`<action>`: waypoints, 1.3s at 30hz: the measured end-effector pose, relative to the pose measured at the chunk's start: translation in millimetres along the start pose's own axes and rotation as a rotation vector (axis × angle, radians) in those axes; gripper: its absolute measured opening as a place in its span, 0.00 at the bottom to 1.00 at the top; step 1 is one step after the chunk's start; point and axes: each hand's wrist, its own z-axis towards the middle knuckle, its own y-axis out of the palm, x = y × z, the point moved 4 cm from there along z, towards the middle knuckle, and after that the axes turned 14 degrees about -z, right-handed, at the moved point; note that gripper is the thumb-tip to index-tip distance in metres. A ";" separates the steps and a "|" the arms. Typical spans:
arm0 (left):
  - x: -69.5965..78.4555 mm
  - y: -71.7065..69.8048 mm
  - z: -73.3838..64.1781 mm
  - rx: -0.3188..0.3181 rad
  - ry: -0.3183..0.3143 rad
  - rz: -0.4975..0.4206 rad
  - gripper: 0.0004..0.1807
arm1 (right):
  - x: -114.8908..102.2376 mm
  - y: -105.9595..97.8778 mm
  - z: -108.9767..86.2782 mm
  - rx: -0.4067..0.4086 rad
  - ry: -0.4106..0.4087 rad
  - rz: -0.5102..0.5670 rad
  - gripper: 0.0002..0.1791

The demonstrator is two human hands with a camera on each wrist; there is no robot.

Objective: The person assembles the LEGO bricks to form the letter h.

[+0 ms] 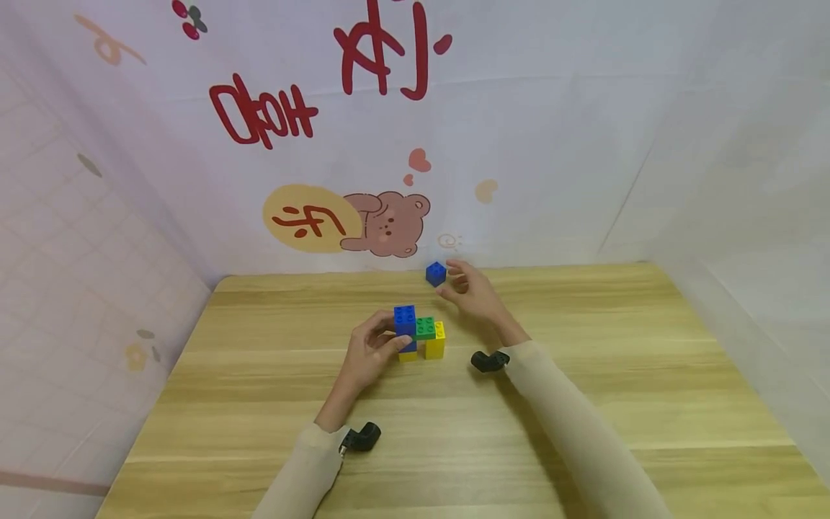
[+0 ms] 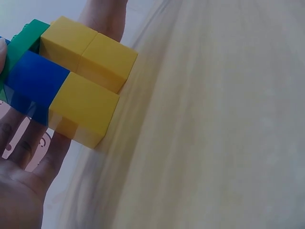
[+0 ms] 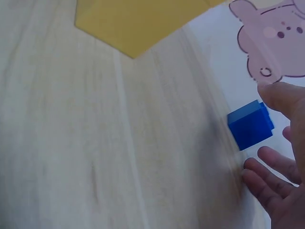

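My left hand (image 1: pixel 366 353) holds a small structure of toy building bricks, its thumb and fingers on the left-hand stack. That stack has blue bricks (image 1: pixel 405 320) over a yellow one (image 2: pixel 85 107). A green brick (image 1: pixel 425 328) bridges from it to a yellow column (image 1: pixel 435 349) on the right. Farther back, near the wall, a single blue brick (image 1: pixel 436 274) sits on the table. My right hand (image 1: pixel 475 292) is just right of this brick, thumb and fingers spread apart. In the right wrist view, a gap shows between the fingers and the loose blue brick (image 3: pixel 250 125).
The wooden table (image 1: pixel 259 404) meets a wall covering (image 1: pixel 551 166) printed with a bear and red characters at its back edge. Black curved pieces (image 1: pixel 491 361) stick out at both sleeve cuffs.
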 end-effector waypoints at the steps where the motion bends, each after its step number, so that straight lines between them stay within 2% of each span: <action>1: 0.1 0.2 -0.1 -0.003 -0.003 -0.001 0.18 | 0.6 1.2 1.1 -0.001 0.006 0.006 0.38; 7: 0.9 -0.3 -0.2 -0.009 -0.012 -0.004 0.18 | 1.9 8.8 10.0 0.012 0.043 0.016 0.37; 18: -1.2 -1.7 0.0 -0.017 -0.004 -0.007 0.17 | 1.7 17.5 22.7 0.044 0.143 -0.037 0.35; 27: -1.0 -1.1 -0.1 -0.024 0.011 -0.018 0.17 | 0.9 17.7 25.9 0.095 0.115 -0.059 0.26; 39: -0.6 -1.3 -1.6 -0.020 0.001 -0.020 0.17 | -5.7 14.7 17.3 0.085 0.112 -0.063 0.25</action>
